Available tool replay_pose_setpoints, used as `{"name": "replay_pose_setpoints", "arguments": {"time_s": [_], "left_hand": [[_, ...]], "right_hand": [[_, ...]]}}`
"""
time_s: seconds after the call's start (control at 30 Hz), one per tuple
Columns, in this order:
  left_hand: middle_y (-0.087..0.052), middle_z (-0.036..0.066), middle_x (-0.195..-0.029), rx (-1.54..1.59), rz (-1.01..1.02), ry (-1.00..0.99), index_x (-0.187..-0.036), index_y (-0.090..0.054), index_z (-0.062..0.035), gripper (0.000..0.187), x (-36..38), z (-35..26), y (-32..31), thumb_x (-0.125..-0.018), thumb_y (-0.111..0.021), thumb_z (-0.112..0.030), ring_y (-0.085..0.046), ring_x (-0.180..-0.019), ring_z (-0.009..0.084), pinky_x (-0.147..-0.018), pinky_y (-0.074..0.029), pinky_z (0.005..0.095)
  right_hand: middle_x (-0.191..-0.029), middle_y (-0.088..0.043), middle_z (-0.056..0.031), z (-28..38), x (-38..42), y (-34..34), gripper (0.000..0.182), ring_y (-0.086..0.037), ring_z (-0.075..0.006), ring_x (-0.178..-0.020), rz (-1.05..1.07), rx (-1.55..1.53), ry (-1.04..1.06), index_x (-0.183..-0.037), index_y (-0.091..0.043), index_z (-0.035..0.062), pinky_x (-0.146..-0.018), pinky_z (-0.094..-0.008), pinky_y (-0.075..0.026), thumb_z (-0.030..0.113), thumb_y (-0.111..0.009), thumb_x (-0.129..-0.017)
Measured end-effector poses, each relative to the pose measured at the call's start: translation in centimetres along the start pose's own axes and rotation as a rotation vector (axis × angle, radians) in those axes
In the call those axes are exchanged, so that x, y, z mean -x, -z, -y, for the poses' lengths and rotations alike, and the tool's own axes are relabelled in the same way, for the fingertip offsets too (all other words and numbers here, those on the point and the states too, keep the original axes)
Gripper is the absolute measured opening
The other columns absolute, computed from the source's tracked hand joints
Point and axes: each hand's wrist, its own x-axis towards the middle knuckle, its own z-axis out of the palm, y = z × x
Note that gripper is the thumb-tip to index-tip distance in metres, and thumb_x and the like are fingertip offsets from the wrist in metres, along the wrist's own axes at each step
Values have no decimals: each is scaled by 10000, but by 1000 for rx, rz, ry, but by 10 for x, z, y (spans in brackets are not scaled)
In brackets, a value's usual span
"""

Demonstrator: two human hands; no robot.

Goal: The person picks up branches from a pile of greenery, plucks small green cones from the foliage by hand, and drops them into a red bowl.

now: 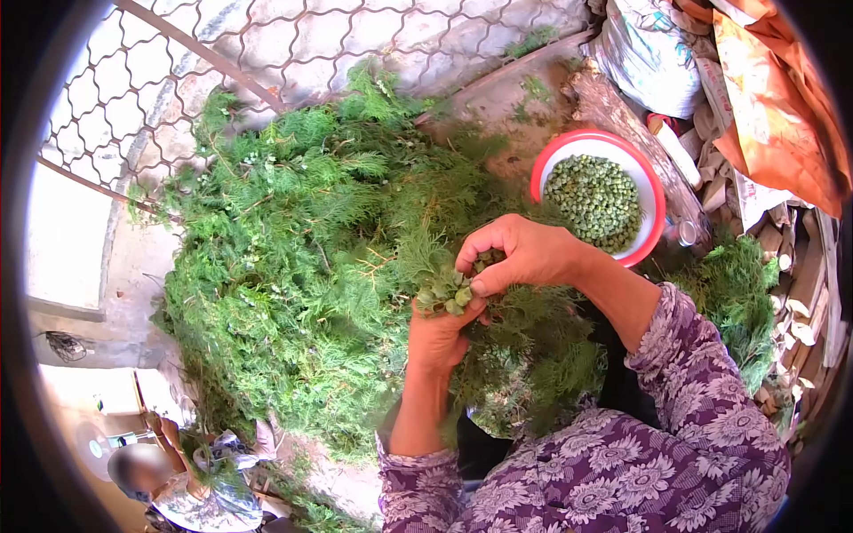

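Note:
My left hand (435,336) is closed around an evergreen sprig, its stem end hidden by the fingers. Small knobbly green cones (456,300) cluster on the sprig just above that hand. From the right, my right hand (522,256) reaches in with thumb and fingers curled, and a few green cones show inside its grip. The thumb tip touches the cluster. More feathery evergreen foliage (533,346) hangs below my hands, over my lap.
A big heap of cut evergreen branches (284,266) spreads ahead and left. A red-rimmed white basin (657,191) of green cones stands at right, beside a log (622,107), sacks (649,58) and split wood (813,284). Wire mesh (311,40) lies behind. Another person (209,497) sits lower left.

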Motion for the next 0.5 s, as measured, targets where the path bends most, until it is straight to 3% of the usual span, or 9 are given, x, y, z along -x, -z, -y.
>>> {"name": "replay_pose_setpoints", "arguments": {"time_s": [0.17,0.33,0.5], "left_hand": [[-583,39,-841,-37,20,-5,-932,-555,-35,292,-2,6,4,-679,-677,45,-568,-728,153,-538,-479,286],[-612,20,-807,92,6,-85,-909,-588,-72,211,-3,9,3,-718,-664,-27,-584,-693,138,-583,-493,293],[-619,19,-805,52,-25,-131,-872,-604,-70,145,0,10,0,-743,-633,-10,-587,-683,128,-555,-495,288]], "right_hand": [[-773,-580,1,-2,0,1,184,-508,-58,-699,9,-58,-108,-888,-604,-9,-637,-219,-408,84,-597,-729],[-748,-574,11,-6,-2,1,160,-499,-56,-697,-64,-33,-82,-864,-603,-6,-628,-214,-402,81,-589,-731],[-744,-571,15,-4,-1,0,156,-499,-56,-697,-81,94,-38,-843,-597,1,-626,-216,-402,112,-615,-735]]}}
